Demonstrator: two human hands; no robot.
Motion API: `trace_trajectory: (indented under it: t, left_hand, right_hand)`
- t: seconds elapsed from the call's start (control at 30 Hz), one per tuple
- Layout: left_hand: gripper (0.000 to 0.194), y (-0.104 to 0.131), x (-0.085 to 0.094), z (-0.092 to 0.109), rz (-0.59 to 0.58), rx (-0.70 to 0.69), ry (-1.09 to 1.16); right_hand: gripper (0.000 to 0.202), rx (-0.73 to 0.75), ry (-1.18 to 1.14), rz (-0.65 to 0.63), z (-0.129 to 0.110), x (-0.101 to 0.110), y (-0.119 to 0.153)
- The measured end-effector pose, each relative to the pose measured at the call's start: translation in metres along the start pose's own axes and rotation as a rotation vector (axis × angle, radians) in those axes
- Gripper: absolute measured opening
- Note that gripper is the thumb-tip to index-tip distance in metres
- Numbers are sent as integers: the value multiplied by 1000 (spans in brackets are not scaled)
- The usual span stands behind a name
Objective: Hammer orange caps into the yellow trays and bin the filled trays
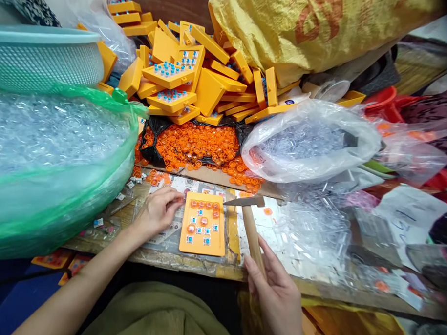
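Observation:
A yellow-orange plastic panel lies flat on the worktable in front of me. Round clear-orange caps sit on part of it, and small blue-centred pieces show at other spots. My right hand grips the wooden handle of a hammer, whose metal head is level with the panel's upper right side, its thin end towards the caps. My left hand is at the panel's upper left edge, fingers pinched together; what they hold, if anything, is too small to make out.
Orange caps spill from a black bag behind the panel. Yellow panels are heaped at the back. A green bag of clear pieces stands left, a white bag right. Clear plastic pieces lie right of the hammer.

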State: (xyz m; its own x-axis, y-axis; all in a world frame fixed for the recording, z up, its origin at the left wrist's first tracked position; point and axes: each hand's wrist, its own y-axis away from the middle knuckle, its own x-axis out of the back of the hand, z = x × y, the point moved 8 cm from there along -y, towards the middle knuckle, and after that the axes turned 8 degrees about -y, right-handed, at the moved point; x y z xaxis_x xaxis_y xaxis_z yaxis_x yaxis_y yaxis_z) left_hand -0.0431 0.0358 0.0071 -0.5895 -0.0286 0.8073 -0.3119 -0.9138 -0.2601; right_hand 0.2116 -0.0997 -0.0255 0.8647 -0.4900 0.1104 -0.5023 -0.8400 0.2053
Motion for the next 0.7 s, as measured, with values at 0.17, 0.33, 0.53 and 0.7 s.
trace_trajectory:
  t: [0.17,0.33,0.53,0.7]
  left_hand:
    - [22,20,1,44,-9,-84,147]
    - [25,30,-18,54,-67,-76,166]
    - [33,31,-23,46,-83,-32,209]
    - [42,28,-25,46,-160,11,212]
  right_hand:
    - [35,351,283,-145,-17,1,14]
    - [42,596,377,-234,-38,-5,34]
    - [61,705,548,-528,-36,-22,44]
    - [62,701,528,-503,-40,-22,40]
